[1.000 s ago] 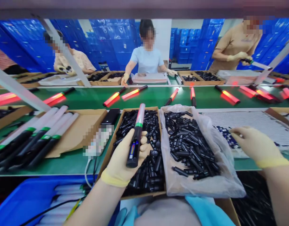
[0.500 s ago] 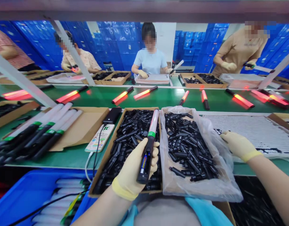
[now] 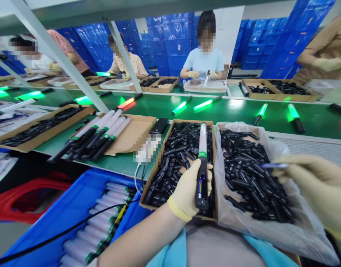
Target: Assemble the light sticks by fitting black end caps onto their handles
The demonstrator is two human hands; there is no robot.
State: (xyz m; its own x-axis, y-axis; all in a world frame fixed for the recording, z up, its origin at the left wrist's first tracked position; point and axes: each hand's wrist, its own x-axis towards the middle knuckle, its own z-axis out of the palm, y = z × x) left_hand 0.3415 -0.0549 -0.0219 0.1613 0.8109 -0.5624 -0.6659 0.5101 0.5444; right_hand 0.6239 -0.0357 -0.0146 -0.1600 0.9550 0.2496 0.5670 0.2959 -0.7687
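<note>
My left hand, in a pale yellow glove, is closed round the black handle of a light baton. The baton points away from me, its clear tube unlit above a green band. Its battery compartment faces up, uncovered, with a blue battery visible inside. On the right, my gloved right hand is blurred by motion. Between its fingertips is a slim battery, purplish and smeared, above the plastic-lined box of small black parts. The baton lies over a cardboard box of black parts.
Several unlit batons lie stacked on cardboard at left. A phone with a cable is beside the boxes. Below left is a blue bin holding batons. Lit batons rest on the green belt; co-workers sit beyond.
My right hand has come from the tray of silvery rows toward the baton, with a battery in its fingers. The view has swung left. Most belt batons have turned from red to green.
</note>
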